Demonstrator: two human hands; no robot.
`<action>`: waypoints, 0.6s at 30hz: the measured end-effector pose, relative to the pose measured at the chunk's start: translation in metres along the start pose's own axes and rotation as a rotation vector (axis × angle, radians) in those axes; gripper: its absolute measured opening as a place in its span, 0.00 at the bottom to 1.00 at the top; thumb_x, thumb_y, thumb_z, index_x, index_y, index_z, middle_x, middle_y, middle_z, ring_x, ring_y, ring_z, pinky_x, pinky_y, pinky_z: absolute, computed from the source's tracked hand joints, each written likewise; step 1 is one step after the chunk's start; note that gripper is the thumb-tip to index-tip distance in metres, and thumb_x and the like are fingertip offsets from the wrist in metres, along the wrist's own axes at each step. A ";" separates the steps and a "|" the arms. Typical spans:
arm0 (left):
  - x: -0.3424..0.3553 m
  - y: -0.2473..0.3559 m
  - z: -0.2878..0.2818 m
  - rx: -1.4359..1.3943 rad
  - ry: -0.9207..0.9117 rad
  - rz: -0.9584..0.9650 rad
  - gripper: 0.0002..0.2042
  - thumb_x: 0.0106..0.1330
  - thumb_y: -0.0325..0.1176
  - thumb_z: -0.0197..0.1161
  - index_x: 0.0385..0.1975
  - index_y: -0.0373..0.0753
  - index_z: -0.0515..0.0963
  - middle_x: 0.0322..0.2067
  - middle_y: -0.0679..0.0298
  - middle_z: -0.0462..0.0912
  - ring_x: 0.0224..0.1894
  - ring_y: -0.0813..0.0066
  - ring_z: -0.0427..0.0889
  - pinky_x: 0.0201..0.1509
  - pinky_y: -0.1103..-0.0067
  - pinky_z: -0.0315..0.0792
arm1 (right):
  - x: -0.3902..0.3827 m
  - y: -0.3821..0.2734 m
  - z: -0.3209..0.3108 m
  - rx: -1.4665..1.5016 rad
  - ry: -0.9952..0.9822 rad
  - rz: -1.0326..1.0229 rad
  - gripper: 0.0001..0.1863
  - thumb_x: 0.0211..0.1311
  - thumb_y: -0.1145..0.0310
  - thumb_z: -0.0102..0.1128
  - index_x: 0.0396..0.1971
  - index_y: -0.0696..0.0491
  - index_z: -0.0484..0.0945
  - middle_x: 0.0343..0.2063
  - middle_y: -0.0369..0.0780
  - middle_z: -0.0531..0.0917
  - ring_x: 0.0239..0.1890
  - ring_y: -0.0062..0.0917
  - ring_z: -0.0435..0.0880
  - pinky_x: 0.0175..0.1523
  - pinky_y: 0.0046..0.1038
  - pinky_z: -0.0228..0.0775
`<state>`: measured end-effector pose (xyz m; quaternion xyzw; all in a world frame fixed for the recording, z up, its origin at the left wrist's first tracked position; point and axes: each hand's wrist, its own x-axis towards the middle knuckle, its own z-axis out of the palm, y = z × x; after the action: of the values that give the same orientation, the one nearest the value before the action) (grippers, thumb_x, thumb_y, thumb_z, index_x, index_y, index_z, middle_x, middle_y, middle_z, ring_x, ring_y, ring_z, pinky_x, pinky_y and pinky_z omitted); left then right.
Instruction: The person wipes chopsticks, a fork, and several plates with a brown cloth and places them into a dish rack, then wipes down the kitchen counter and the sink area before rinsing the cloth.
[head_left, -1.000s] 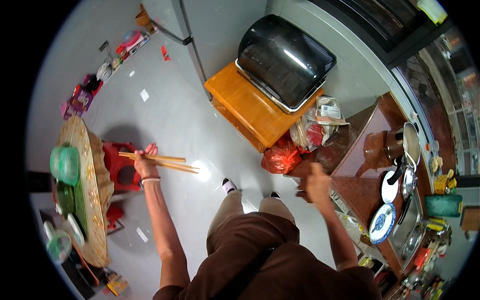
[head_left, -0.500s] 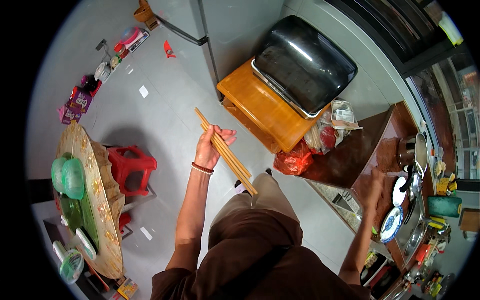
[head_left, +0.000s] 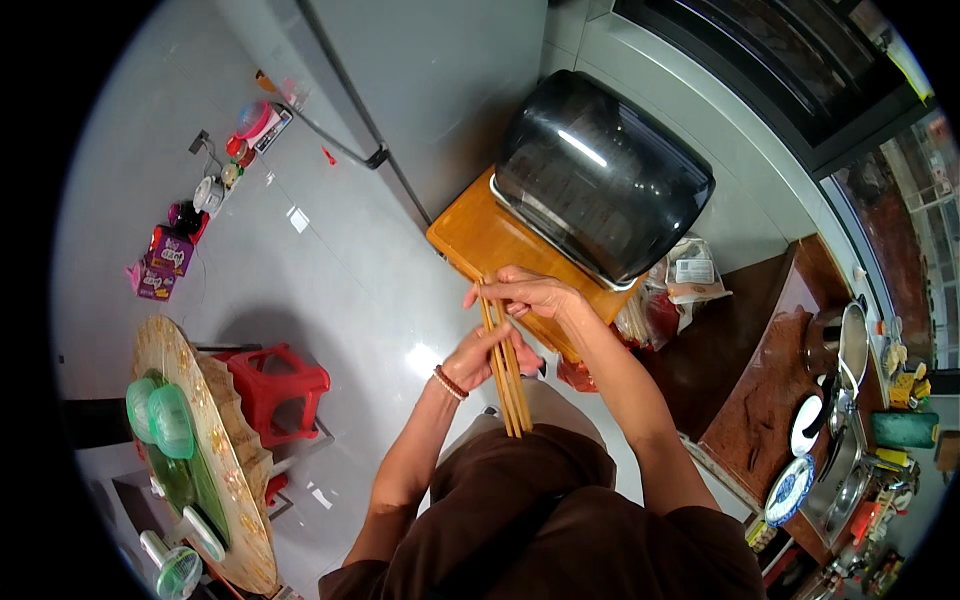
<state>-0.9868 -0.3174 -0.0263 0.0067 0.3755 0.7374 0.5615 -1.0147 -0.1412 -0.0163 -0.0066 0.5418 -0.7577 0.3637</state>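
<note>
In front of my waist, a small bunch of wooden chopsticks [head_left: 514,405] is held in both hands. My left hand [head_left: 480,358], with a beaded bracelet at its wrist, wraps round them at the middle. The fingers of my right hand [head_left: 530,290] are closed on their upper ends. The lower ends point down toward my brown shirt. Just beyond my hands is an orange-brown wooden cabinet top [head_left: 462,225], carrying a box with a dark, glossy domed cover [head_left: 600,180].
To the left, a red stool [head_left: 285,385] stands by a table with a patterned cloth [head_left: 243,520] and green mesh covers [head_left: 170,420]. A grey fridge [head_left: 440,80] stands ahead. On the right, a brown counter [head_left: 750,420] carries a pot [head_left: 852,345] and a blue-and-white plate [head_left: 790,490].
My right hand has come from the counter on the right to the upper ends of the chopsticks. My left hand has moved right and nearer, and the chopsticks now stand more upright in view.
</note>
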 end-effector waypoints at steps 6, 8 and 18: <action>0.047 -0.012 0.000 -0.051 -0.217 -0.119 0.15 0.66 0.42 0.50 0.39 0.34 0.70 0.34 0.49 0.77 0.39 0.55 0.80 0.46 0.65 0.75 | -0.022 0.006 -0.037 -0.104 -0.033 -0.048 0.16 0.58 0.56 0.55 0.25 0.56 0.79 0.14 0.30 0.71 0.11 0.10 0.62 0.14 0.14 0.52; 0.062 0.000 0.010 0.052 -0.307 -0.165 0.19 0.65 0.42 0.52 0.47 0.33 0.66 0.40 0.49 0.76 0.44 0.54 0.78 0.51 0.64 0.72 | -0.043 -0.004 -0.048 -0.057 0.084 -0.064 0.16 0.59 0.58 0.55 0.25 0.56 0.78 0.13 0.31 0.72 0.10 0.11 0.63 0.15 0.15 0.53; 0.200 0.006 -0.165 0.063 0.329 -0.355 0.27 0.61 0.48 0.57 0.57 0.46 0.60 0.55 0.62 0.67 0.54 0.65 0.67 0.54 0.61 0.61 | -0.128 0.018 -0.046 -0.333 1.411 -0.559 0.06 0.55 0.81 0.53 0.31 0.59 0.77 0.26 0.39 0.76 0.28 0.23 0.76 0.36 0.23 0.68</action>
<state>-1.1370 -0.2418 -0.2236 -0.1618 0.4800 0.6062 0.6131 -0.9293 -0.0352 -0.0015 0.2864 0.7300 -0.5549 -0.2778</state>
